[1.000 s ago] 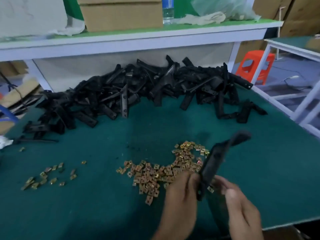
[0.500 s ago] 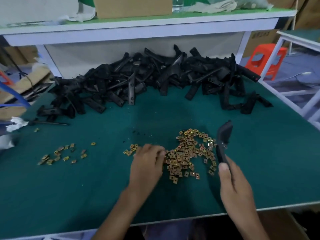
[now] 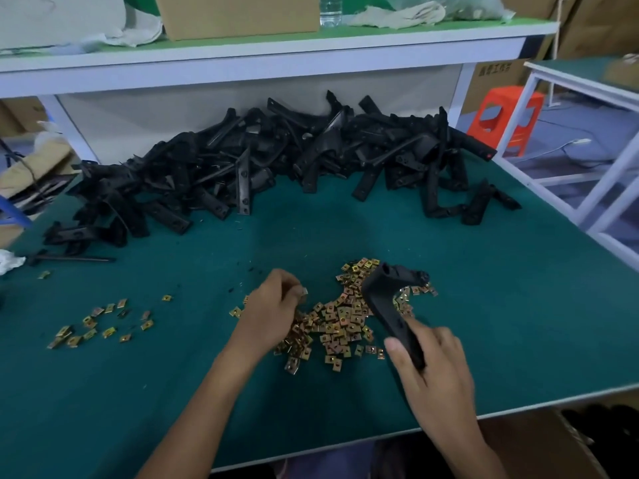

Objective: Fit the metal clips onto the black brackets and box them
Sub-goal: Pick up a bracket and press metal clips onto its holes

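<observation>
My left hand [image 3: 273, 307] pinches one metal clip [image 3: 304, 291] above the clip pile [image 3: 340, 321] on the worktop [image 3: 155, 382], so I should turn its open mouth toward the black bracket [image 3: 385, 299] gripped in my right hand [image 3: 434, 373]

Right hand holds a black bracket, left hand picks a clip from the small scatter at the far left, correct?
Not quite. In the head view the left hand pinches a clip at the big central pile, beside the bracket the right hand holds; the small scatter lies untouched.
</observation>
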The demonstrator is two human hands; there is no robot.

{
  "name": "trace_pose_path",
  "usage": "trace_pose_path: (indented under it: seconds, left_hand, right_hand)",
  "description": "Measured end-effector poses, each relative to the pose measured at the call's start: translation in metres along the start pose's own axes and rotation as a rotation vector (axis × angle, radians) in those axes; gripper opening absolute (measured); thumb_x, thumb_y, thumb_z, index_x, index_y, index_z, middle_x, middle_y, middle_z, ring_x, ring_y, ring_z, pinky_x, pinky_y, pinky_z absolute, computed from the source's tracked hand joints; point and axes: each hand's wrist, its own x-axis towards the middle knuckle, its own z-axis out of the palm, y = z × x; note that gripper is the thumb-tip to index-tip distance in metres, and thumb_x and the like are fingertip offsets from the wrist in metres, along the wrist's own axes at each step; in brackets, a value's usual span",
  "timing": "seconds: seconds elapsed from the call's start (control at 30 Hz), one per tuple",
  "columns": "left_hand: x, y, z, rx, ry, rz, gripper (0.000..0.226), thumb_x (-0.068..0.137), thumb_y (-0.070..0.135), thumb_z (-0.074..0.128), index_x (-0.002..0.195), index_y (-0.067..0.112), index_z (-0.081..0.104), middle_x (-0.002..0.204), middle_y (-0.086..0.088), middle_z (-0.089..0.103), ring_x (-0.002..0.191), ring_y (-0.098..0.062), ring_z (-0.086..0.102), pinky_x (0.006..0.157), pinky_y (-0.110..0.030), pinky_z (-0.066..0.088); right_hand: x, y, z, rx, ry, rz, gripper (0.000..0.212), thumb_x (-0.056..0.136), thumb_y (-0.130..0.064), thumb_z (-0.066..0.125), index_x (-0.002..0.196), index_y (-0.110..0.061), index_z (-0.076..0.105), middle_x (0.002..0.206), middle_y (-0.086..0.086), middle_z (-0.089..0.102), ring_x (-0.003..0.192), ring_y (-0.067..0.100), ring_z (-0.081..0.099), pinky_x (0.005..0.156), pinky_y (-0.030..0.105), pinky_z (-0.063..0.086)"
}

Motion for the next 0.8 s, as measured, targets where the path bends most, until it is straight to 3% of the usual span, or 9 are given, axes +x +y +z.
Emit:
trace_pose_path:
  seconds: [0.13,0.27,0.37,0.5,0.8]
  left_hand:
    - [-0.013,0.006,-0.008,-0.288,-0.017,-0.024,0.02,0.104,0.02,0.054,0.113,0.035,0.066,0.104,0.012,0.072,0.099,0.002,0.065,0.086,-0.016,0.049]
    - [-0.02,0.008,-0.012,-0.435,0.011,-0.059,0.021,0.098,0.011,0.063,0.104,0.028,0.074,0.098,0.014,0.074,0.089,0.003,0.066,0.076,-0.015,0.051]
    - [-0.021,0.007,-0.014,-0.441,0.032,-0.097,0.015,0.097,0.012,0.065,0.102,0.025,0.071,0.097,0.008,0.075,0.088,-0.003,0.069,0.076,-0.02,0.051]
    - [-0.02,0.003,-0.014,-0.404,0.057,-0.098,0.012,0.095,0.015,0.067,0.1,0.025,0.071,0.094,0.011,0.073,0.085,0.002,0.066,0.074,-0.017,0.049]
    - [-0.015,0.002,-0.012,-0.53,0.116,-0.151,0.015,0.09,0.004,0.07,0.091,0.019,0.071,0.086,0.006,0.071,0.075,-0.001,0.064,0.076,-0.024,0.049]
  right_hand:
    - [-0.002,-0.005,0.001,-0.058,-0.006,-0.043,0.046,0.089,-0.074,0.039,0.123,-0.045,0.051,0.096,-0.012,0.045,0.092,0.011,0.042,0.058,0.032,0.044]
    - [-0.005,-0.006,0.001,-0.096,-0.03,-0.106,0.053,0.09,-0.071,0.041,0.122,-0.035,0.064,0.096,-0.009,0.048,0.09,0.016,0.049,0.054,0.032,0.045]
    - [-0.005,-0.006,0.0,-0.103,-0.031,-0.115,0.054,0.09,-0.071,0.041,0.121,-0.034,0.065,0.095,-0.009,0.048,0.089,0.015,0.048,0.052,0.032,0.044]
    - [-0.005,-0.008,0.0,-0.11,-0.033,-0.126,0.049,0.093,-0.069,0.047,0.121,-0.033,0.065,0.093,-0.009,0.048,0.088,0.015,0.048,0.052,0.031,0.042]
    - [-0.005,-0.009,-0.001,-0.127,-0.032,-0.137,0.046,0.092,-0.07,0.044,0.12,-0.036,0.059,0.092,-0.009,0.048,0.087,0.015,0.048,0.05,0.028,0.04]
